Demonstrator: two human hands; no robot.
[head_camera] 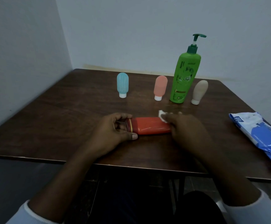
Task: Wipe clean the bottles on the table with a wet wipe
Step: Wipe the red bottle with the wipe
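- Red bottle [149, 126] lay flat on the table [67, 118], long axis crosswise: cap [129, 125] in your left hand [113, 131], base under your right hand [184, 126].
- Left fingers curled round the cap; right fingers clamped the wet wipe [162, 116] against the bottle.
- Next stroke likely had to run leftward, toward the cap.

Pale grey wall [131, 29], dark floor [18, 175]

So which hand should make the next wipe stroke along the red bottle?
Right. The right hand holds the wet wipe against the red bottle, which lies on its side on the table. The left hand grips the cap end, so it looks better kept steadying the bottle.
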